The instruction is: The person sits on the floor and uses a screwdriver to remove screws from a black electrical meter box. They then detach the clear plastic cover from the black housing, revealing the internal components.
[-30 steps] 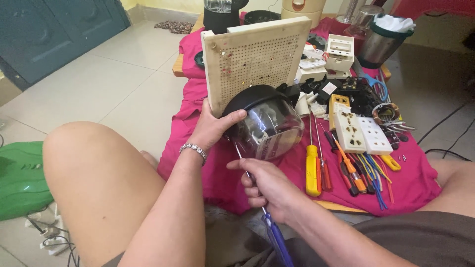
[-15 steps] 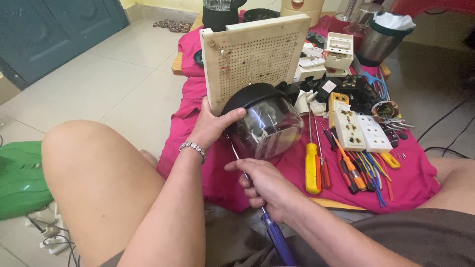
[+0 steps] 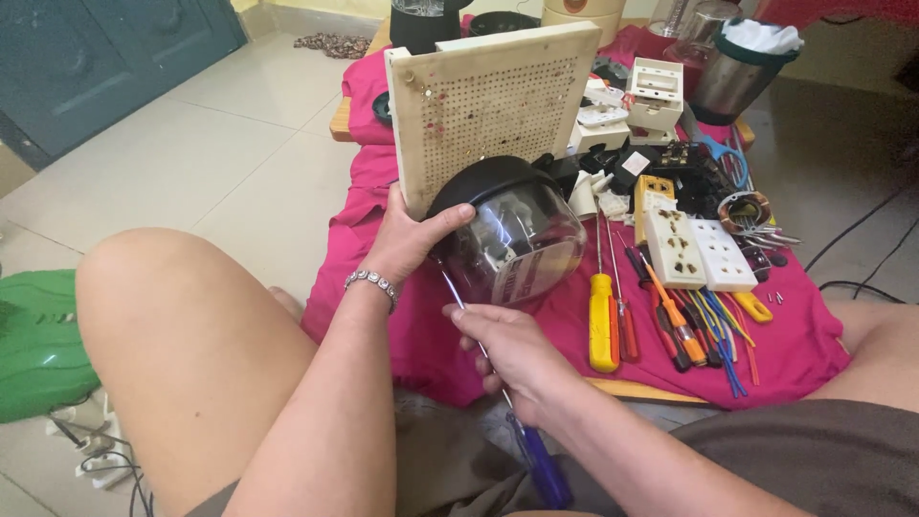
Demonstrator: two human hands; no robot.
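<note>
My left hand [image 3: 407, 239] grips the black base end of a glass electric kettle [image 3: 517, 235] that lies on its side over the pink cloth. A silver bracelet sits on that wrist. My right hand [image 3: 507, 354] holds a long screwdriver [image 3: 536, 460] with a blue handle; its thin metal shaft runs up past my fingers to the kettle's underside beside my left thumb. A cream perforated board [image 3: 498, 105] stands upright just behind the kettle.
On the low table with a pink cloth [image 3: 785, 349] lie a yellow-handled screwdriver [image 3: 601, 321], several other screwdrivers, a white socket strip [image 3: 694, 251], plugs and switch parts. A steel jug [image 3: 737, 72] stands at the back right. My bare knee [image 3: 172, 325] is left, a green object [image 3: 38, 335] beyond it.
My right hand has shifted slightly along the screwdriver shaft toward the kettle. The kettle and my left hand stay where they were.
</note>
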